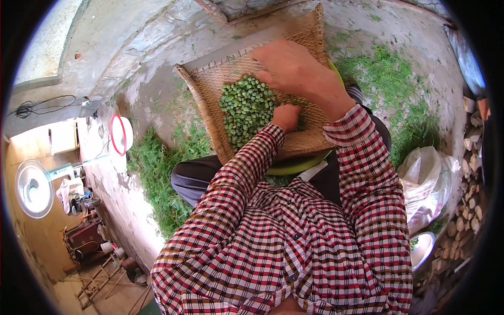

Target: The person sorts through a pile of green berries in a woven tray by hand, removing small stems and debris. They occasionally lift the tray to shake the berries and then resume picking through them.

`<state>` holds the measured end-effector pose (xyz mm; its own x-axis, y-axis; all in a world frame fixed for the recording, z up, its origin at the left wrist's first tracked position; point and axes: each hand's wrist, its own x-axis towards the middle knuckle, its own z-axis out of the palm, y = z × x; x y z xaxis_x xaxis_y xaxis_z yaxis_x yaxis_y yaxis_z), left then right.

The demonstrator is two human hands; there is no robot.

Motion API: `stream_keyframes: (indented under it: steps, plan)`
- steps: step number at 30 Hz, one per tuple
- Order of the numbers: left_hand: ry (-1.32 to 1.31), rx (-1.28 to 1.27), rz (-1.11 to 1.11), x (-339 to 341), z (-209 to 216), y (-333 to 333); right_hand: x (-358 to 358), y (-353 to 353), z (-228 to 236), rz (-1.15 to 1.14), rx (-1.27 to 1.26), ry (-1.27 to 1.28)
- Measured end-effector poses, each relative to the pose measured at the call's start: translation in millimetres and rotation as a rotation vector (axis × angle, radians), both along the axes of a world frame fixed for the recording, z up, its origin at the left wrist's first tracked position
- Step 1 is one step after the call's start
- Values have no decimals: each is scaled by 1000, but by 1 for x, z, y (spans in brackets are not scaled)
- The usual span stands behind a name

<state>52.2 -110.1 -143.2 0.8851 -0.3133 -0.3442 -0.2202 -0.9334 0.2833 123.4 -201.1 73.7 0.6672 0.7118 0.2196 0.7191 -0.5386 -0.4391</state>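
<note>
A woven winnowing tray (pixel 310 137) rests across my lap. Its left part holds a heap of small, roundish green pods (pixel 247 107). My left hand (pixel 286 116) is low over the tray at the heap's right edge, its fingers curled closed; what they hold, if anything, is hidden. Above and beyond it, my right hand (pixel 287 65) reaches leftward over the far part of the tray, near the upper edge of the heap. Motion smears its fingers, and I cannot make out anything in them. A few green bits lie on the weave between my hands.
Feathery green plants (pixel 163 173) lie on the ground to the left, with more cut greenery (pixel 391 79) at right. A clear plastic bag (pixel 428 184) and a white basin (pixel 422 251) stand at right beside stacked firewood (pixel 462 220). A fan (pixel 34 189) stands far left.
</note>
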Motion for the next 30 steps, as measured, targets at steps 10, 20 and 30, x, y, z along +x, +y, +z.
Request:
stream_keyframes:
  steps: [10, 20, 30]
  plan:
    - [36, -254, 228, -8, 7, 24, 2, -8, -4, 3, 93, -40]
    - [251, -1450, 797, -27, 89, 62, 2, 2, -16, 116, -83, 107]
    - [169, -1779, 839, -42, 109, 70, -8, 27, -40, 214, 18, 495]
